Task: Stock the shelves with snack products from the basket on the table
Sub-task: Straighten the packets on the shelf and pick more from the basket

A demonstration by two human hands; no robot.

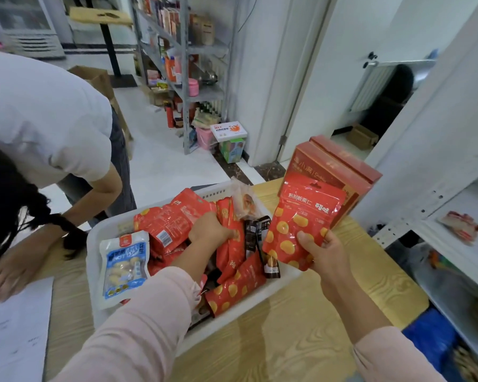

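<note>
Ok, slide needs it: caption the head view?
Right hand holds a red pouch; left hand grips a second pouch in the basket.

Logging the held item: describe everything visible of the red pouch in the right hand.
The red pouch is a glossy, plastic-looking snack bag with a hang hole on top, white lettering and yellow round shapes. It is upright, slightly tilted, above the white basket's right edge, held by the right hand at its lower right corner, thumb in front.

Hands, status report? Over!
Right hand holds red yellow-dotted snack pouch. Left hand grips second red pouch in white plastic basket. Red cardboard boxes near white shelf.
</note>
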